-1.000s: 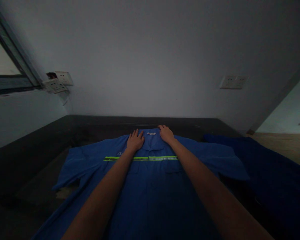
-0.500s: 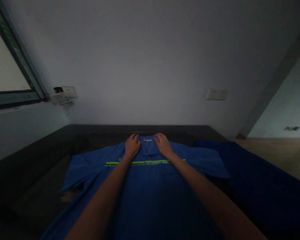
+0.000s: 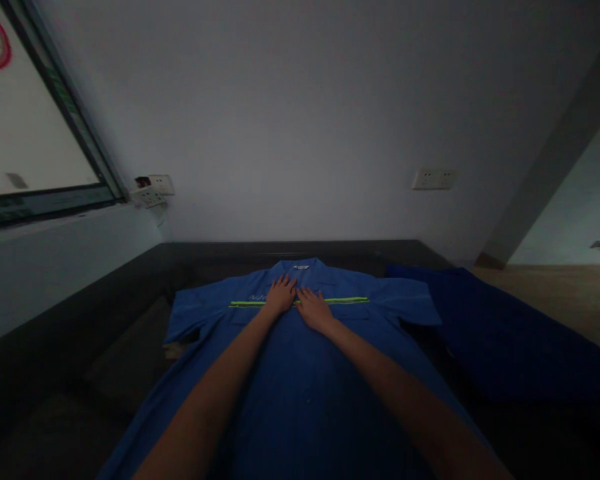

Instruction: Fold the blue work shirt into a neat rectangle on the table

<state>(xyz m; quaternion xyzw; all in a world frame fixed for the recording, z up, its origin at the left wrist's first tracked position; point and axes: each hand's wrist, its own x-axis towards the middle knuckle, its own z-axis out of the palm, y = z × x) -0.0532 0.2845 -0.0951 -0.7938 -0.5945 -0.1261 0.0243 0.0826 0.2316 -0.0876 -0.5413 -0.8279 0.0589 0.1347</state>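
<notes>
Left of the dark-blue cloth [image 3: 515, 337] lies the blue shirt [image 3: 297, 373], left hand [image 3: 281, 295] and right hand [image 3: 314, 311] open flat on it, apparently smoothing it, any further stroke calling for light, even pressure.

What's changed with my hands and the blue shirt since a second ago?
Your left hand and right hand moved from beside the collar toward you, onto the yellow-green chest stripe, and closer together. The blue shirt stays spread out, sleeves wide.

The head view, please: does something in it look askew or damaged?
Yes: by the window frame, the lower socket plate sits tilted, as if loose, while the right-hand double socket looks straight. The blue shirt seems fine.
</notes>
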